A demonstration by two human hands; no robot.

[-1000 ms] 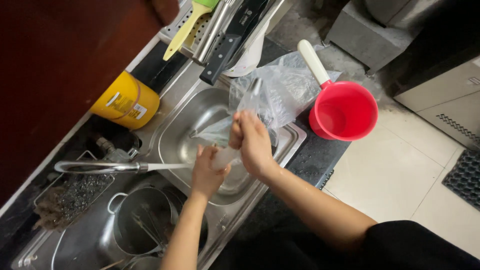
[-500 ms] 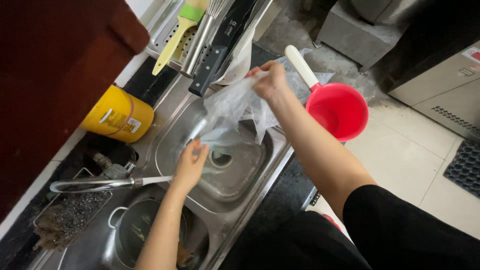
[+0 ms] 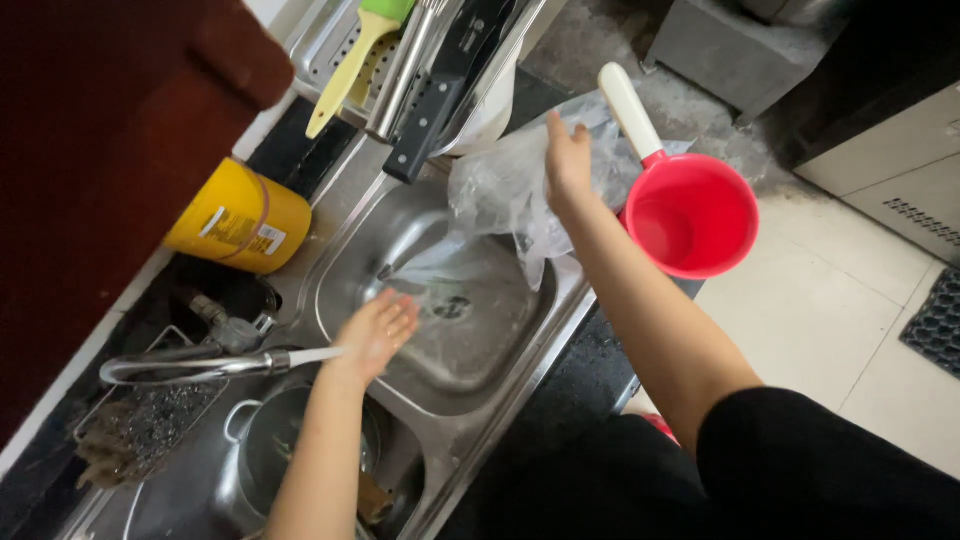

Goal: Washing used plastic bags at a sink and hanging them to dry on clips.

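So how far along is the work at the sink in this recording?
Looks done: the basin of the sink is bare, while a pot sits in the neighbouring basin. In hand: the left hand is open at the end of the tap, and the right hand rests on the clear plastic bag beside the red scoop. Left: the bag is draped over the sink's edge, not put away.
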